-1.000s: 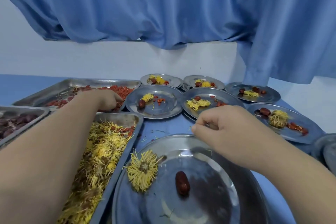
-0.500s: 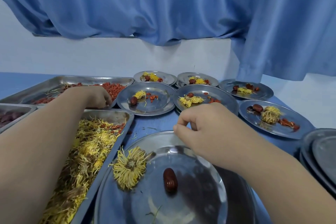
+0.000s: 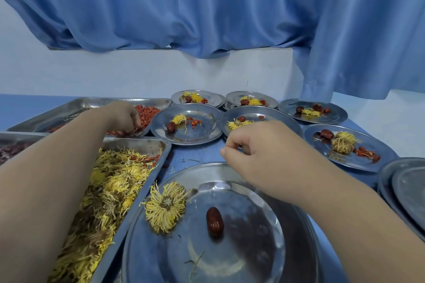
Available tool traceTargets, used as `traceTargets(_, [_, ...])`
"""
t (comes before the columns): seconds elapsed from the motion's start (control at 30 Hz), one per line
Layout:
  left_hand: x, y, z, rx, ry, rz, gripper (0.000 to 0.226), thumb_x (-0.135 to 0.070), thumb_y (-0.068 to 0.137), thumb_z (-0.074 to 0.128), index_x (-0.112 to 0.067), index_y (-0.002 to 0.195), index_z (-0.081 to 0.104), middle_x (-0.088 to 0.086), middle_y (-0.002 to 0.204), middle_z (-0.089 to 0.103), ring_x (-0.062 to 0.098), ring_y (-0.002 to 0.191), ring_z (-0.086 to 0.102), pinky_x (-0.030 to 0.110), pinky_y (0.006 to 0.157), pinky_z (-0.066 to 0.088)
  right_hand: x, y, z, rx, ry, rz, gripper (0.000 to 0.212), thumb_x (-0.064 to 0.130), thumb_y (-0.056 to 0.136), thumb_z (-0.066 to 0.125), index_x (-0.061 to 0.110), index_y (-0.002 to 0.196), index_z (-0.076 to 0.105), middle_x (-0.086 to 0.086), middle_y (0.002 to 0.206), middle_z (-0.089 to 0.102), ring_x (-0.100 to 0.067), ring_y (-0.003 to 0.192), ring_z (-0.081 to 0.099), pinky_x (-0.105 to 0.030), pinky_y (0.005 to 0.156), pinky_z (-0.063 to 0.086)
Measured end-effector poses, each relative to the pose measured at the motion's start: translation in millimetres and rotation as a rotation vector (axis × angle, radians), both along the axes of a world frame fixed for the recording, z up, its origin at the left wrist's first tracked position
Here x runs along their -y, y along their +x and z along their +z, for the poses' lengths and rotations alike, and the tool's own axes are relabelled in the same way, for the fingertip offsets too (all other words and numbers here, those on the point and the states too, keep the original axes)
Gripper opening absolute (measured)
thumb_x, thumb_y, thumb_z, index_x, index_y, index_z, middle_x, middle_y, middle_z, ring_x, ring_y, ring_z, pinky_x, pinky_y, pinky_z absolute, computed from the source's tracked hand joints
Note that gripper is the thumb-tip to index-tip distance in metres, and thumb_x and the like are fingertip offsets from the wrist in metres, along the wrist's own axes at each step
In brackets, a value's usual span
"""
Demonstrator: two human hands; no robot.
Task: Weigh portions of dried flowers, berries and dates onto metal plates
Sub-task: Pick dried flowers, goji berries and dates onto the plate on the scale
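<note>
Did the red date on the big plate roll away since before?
No. The date sits just as far right of the dried flower on the near plate; only the camera shifted.

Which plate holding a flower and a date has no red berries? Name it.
The nearest plate, straight ahead: only one yellow flower and one date lie on it. The farther filled plates all show red berries too.

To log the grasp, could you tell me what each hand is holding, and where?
Left hand digs its fingertips into the berries; a hold is hidden. Right hand is curled above the near plate; nothing shows in it.
</note>
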State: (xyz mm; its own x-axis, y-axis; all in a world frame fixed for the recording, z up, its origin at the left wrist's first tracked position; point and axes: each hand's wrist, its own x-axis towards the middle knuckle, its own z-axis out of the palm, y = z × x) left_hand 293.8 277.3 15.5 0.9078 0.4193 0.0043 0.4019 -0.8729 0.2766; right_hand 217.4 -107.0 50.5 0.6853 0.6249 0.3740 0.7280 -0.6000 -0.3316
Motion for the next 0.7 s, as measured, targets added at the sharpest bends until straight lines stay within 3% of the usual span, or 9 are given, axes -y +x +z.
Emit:
traceTargets(0.1, [-2,-6,3,0.046,-0.038,0.003,0.024,0.006,0.077,0.067,-0.018,0.081,0.069,0.008,0.083,0.071,0.020,0.072,0.067,0.025,0.053,0.045,2,2,-1,0.004,0.033,0.000,0.033,0.036,0.089,0.053,0.024,0.059,0.052,0.005,0.049,0.050,-0.009,0.053,0.051,-0.031,0.052,0.046])
traceTargets(0.27, [-1,-20,18,0.199,-0.129,-0.013,0.021,0.006,0.075,0.070,-0.015,0.079,0.072,0.007,0.078,0.072,0.026,0.076,0.069,0.037,0.068,0.057,5,6,-1,0.008,0.045,-0.012,0.032,0.038,0.088,0.054,0.027,0.058,0.052,0.004,0.045,0.047,-0.010,0.048,0.048,-0.027,0.047,0.039])
traceTargets(0.37, [10,-31,32,0.307,-0.247,-0.073,0.019,0.002,0.078,0.073,-0.017,0.082,0.073,0.001,0.072,0.072,0.013,0.066,0.069,0.022,0.058,0.051,6,8,0,0.000,0.047,-0.013,0.031,0.037,0.088,0.054,0.026,0.059,0.054,0.006,0.046,0.048,-0.008,0.046,0.045,-0.026,0.046,0.037])
traceTargets(0.43, [25,-41,44,0.353,-0.397,-0.153,0.020,0.001,0.080,0.072,-0.017,0.089,0.073,0.006,0.081,0.073,0.014,0.071,0.070,0.021,0.062,0.055,8,7,2,-0.009,0.050,-0.015,0.030,0.036,0.088,0.054,0.024,0.060,0.055,0.013,0.049,0.050,-0.007,0.047,0.044,-0.024,0.046,0.034])
traceTargets(0.6, [98,-76,62,0.249,-0.650,-0.432,0.032,0.004,0.082,0.070,-0.027,0.084,0.076,0.000,0.085,0.072,0.012,0.076,0.069,0.018,0.067,0.054,14,4,13,-0.022,0.077,0.003,0.032,0.036,0.089,0.055,0.028,0.059,0.055,0.034,0.056,0.051,0.002,0.053,0.049,-0.016,0.045,0.033])
traceTargets(0.7, [144,-102,60,0.107,-0.648,-0.578,0.027,0.005,0.082,0.071,-0.021,0.090,0.074,-0.003,0.085,0.073,0.011,0.077,0.070,0.016,0.070,0.053,18,4,19,-0.007,0.108,0.009,0.031,0.035,0.089,0.055,0.027,0.059,0.055,0.037,0.054,0.048,0.013,0.057,0.047,-0.007,0.051,0.035])
